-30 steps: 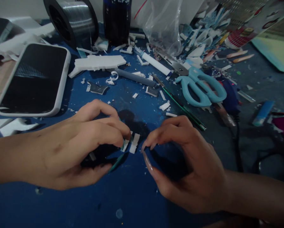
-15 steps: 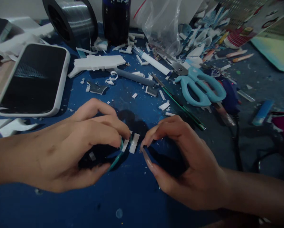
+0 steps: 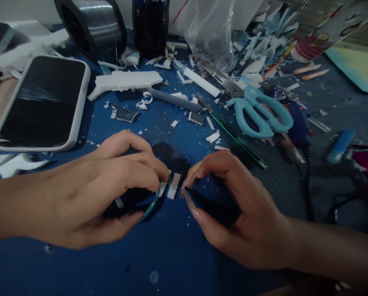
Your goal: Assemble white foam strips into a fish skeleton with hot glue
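My left hand (image 3: pixel 88 193) rests on the blue mat (image 3: pixel 159 255), fingers curled round a thin teal-edged curved piece (image 3: pixel 150 207) and pinching a small white foam bit (image 3: pixel 162 189) at its tip. Beside that lies a second small white foam piece (image 3: pixel 173 186). My right hand (image 3: pixel 233 209) is curled just right of it, thumb and fingertips pinched together almost touching the foam. What the right fingers hold, if anything, does not show.
A phone in a white case (image 3: pixel 44 102) lies at the left. Behind are a wire spool (image 3: pixel 91 26), a dark bottle (image 3: pixel 150 24), a plastic bag (image 3: pixel 211 33), a long white foam piece (image 3: pixel 125 80), light blue scissors (image 3: pixel 258 111), a green craft knife (image 3: pixel 233 135) and scattered scraps.
My right hand has crept slightly left toward the white foam pieces, its fingertips closing in. The left hand has barely moved.
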### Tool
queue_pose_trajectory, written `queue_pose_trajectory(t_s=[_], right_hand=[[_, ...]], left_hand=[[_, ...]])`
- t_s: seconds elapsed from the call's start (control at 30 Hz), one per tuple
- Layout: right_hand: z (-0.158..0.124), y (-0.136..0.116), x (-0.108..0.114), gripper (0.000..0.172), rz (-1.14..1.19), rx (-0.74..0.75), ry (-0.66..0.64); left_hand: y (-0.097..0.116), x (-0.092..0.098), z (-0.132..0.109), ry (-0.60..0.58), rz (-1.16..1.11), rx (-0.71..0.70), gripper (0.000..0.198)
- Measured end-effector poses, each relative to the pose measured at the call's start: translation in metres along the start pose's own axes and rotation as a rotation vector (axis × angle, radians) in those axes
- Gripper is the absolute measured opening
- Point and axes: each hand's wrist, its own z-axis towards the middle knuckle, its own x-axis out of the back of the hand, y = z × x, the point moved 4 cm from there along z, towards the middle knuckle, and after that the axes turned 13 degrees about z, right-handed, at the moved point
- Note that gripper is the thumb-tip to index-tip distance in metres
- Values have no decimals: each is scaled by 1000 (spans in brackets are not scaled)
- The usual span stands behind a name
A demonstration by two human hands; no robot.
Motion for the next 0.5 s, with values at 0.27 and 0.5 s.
queue_pose_trajectory(t_s=[0.27, 0.5], right_hand=[[0, 1, 0, 34, 7, -10, -17], [-3, -2, 0, 37, 78, 36, 9]], left_hand=[[-1, 0, 0, -21, 3, -29, 29], [1, 2, -1, 108, -122, 36, 29]])
